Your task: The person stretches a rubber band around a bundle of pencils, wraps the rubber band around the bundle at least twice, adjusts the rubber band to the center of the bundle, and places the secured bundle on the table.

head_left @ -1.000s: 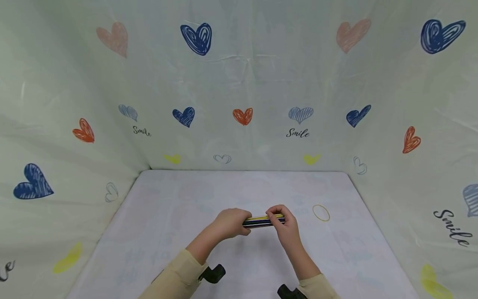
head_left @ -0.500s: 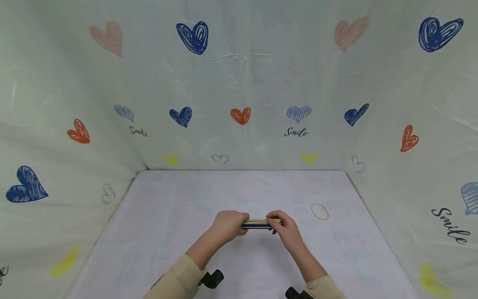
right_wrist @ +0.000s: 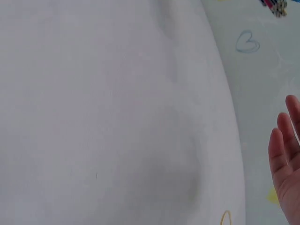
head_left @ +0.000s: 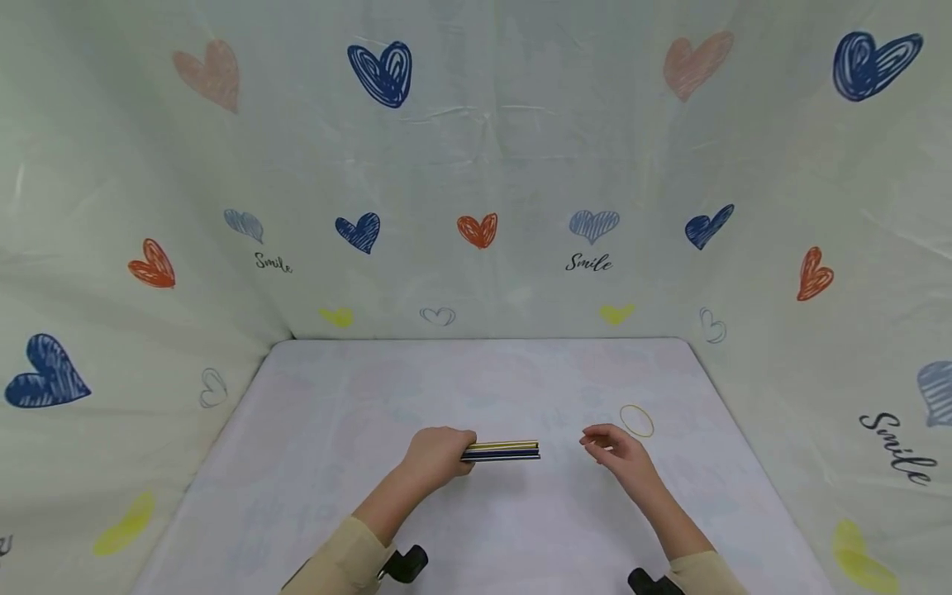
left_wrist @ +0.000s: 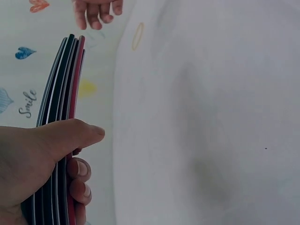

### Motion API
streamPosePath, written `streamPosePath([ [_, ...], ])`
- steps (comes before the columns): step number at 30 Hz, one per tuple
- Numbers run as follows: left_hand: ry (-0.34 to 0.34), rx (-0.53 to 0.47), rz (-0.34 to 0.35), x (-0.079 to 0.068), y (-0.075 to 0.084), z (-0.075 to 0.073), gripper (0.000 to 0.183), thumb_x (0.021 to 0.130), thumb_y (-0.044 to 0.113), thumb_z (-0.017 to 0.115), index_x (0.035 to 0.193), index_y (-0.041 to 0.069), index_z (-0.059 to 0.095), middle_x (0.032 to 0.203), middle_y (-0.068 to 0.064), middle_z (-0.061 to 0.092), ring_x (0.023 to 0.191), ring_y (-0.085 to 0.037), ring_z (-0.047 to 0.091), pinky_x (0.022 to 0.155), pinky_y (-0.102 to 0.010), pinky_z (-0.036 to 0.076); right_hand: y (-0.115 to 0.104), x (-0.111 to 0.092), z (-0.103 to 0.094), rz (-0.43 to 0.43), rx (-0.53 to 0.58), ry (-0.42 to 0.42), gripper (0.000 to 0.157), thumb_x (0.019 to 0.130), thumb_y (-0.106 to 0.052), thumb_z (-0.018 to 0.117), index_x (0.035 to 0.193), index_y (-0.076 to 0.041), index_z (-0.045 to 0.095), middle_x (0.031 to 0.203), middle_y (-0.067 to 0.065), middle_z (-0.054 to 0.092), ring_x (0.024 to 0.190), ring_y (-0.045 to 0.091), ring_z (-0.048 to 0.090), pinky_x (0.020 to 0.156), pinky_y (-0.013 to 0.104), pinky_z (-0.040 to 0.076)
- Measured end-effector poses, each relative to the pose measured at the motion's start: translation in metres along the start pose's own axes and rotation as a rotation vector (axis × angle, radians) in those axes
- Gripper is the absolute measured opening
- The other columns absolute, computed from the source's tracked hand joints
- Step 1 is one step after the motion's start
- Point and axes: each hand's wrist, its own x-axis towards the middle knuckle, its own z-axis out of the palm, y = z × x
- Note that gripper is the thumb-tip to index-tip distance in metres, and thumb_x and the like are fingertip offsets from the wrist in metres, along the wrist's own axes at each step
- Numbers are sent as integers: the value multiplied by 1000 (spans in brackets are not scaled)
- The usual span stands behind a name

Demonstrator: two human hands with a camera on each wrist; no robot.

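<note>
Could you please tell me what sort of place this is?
Probably a makeshift recording booth: a white table, a heart-printed sheet closing it in at the back and sides, and black wrist cameras.

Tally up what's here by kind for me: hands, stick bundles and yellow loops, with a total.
Left hand and right hand: 2
Bundle, its sticks too tightly packed to count: 1
Yellow loop: 1
Total: 4

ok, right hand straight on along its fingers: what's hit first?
Likely the free ends of the sticks in the left hand. There's a gap before them; depth is unclear, so it might just miss.
</note>
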Motion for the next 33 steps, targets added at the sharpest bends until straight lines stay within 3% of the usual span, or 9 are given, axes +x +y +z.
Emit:
streamPosePath([
  [5,-12,1,-16,-7,-6,4,20,81,23,79,79,21,59,64,12,51,56,-9,43,54,-26,39,23,1,-32,-3,-129,34,26,89,-9,71,110,5,64,97,9,69,87,5,60,74,21,49],
  [10,-33,-11,-17,-14,-11,10,20,80,22,79,78,20,59,63,12,50,55,-9,43,54,-26,39,40,10,-60,57,-225,95,27,87,-8,73,109,4,65,94,8,69,83,3,59,72,17,46],
  [14,-48,-7,-25,-18,-12,12,22,80,23,79,78,20,58,63,12,50,56,-9,43,54,-27,39,54,18,-76,91,-335,102,27,85,-4,73,109,4,65,95,10,68,85,11,60,73,19,46],
  [19,-60,-9,-36,-21,-11,14,21,80,24,79,79,20,59,63,12,50,55,-9,43,54,-27,39,70,26,-85,118,-448,42,29,85,-5,72,111,3,64,101,13,67,100,31,57,88,40,44],
  [23,-63,-12,-41,-22,-11,14,20,80,24,79,79,20,60,63,12,51,55,-9,43,55,-27,39,80,31,-87,135,-442,-5,32,84,-6,73,113,3,63,107,17,65,108,38,54,95,52,40],
  [27,-65,-13,-44,-22,-9,16,20,80,24,79,79,20,60,63,12,50,56,-9,43,55,-27,39,86,34,-90,165,-457,-22,34,84,-8,74,114,2,64,110,17,65,109,38,53,92,53,41],
  [33,-56,-5,-31,-21,-4,14,20,80,24,80,80,20,60,63,12,50,55,-9,43,54,-26,39,98,37,-94,169,-470,-25,29,83,-3,72,111,3,66,101,11,66,87,23,59,73,34,49],
])
